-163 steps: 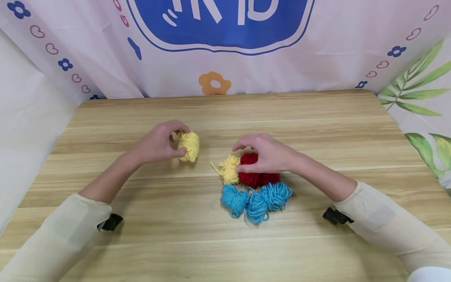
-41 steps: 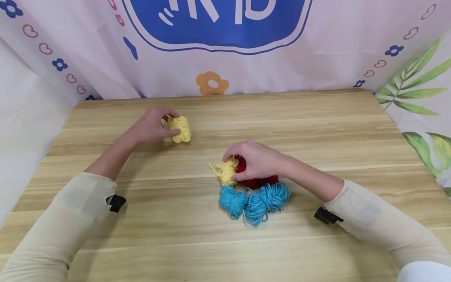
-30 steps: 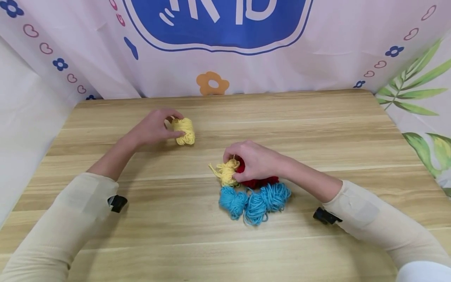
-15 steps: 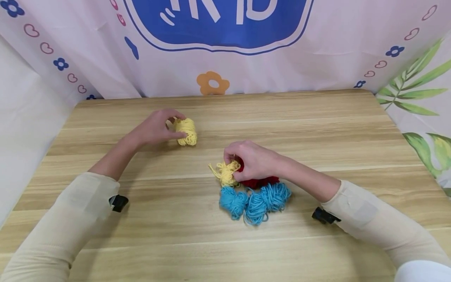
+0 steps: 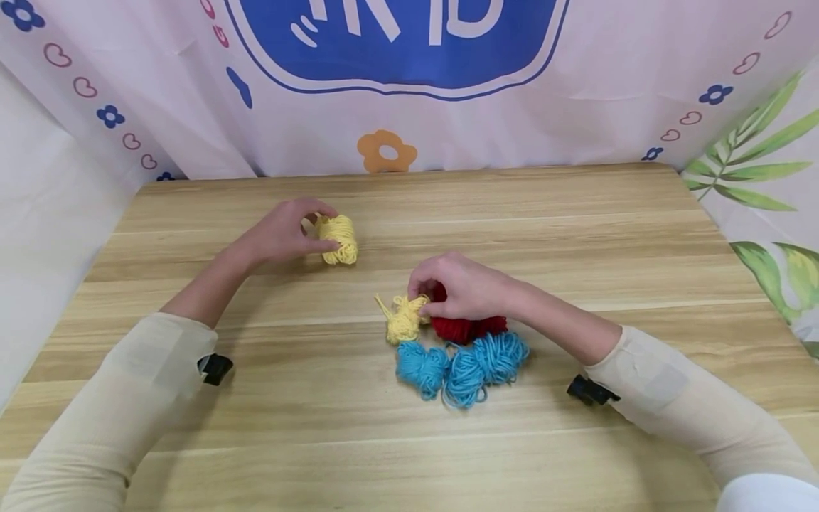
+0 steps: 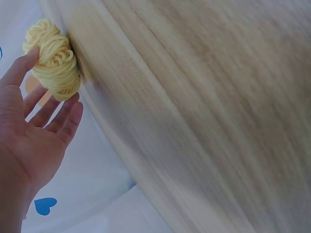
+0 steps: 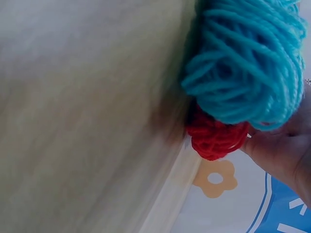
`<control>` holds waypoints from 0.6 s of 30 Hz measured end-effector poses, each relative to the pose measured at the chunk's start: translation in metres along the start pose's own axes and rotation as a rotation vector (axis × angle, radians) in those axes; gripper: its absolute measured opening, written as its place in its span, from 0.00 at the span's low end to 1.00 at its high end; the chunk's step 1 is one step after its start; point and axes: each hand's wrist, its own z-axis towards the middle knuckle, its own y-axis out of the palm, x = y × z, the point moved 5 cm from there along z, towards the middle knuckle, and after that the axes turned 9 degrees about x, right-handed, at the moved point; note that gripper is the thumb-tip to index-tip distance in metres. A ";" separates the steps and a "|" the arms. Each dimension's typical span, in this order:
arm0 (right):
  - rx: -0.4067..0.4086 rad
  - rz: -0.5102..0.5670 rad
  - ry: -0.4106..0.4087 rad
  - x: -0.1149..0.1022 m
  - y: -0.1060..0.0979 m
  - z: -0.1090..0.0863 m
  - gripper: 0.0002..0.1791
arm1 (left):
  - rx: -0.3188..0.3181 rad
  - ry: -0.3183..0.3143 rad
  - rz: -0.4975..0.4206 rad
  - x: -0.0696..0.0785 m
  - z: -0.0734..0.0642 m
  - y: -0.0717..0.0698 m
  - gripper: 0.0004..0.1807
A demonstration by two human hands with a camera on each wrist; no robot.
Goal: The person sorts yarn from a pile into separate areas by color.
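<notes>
My left hand (image 5: 288,231) holds a plump yellow skein of yarn (image 5: 339,240) by its left end, thumb in front and fingers behind. In the left wrist view that yellow skein (image 6: 54,60) sits between the thumb and fingertips, close over the table. A smaller yellow skein (image 5: 403,321) with a loose tail lies near the middle. My right hand (image 5: 462,288) has its curled fingers and thumb at the right end of this skein. Under the right palm are red skeins (image 5: 457,328), partly hidden. The right wrist view shows a blue skein (image 7: 248,63) and red yarn (image 7: 216,138) before the hand.
In front of the red yarn lie a small blue skein (image 5: 422,368) and a larger blue bundle (image 5: 483,366). All rest on a wood-grain table (image 5: 288,427). A printed cloth (image 5: 480,131) hangs along its far edge.
The left hand moved farther back with its yellow skein, then came slightly right. The right hand reached the smaller yellow skein, which has now shifted left and turned, uncovering more red yarn.
</notes>
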 end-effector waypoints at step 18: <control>0.059 0.033 -0.005 0.000 -0.003 0.000 0.05 | -0.005 -0.001 0.012 0.003 0.000 0.000 0.30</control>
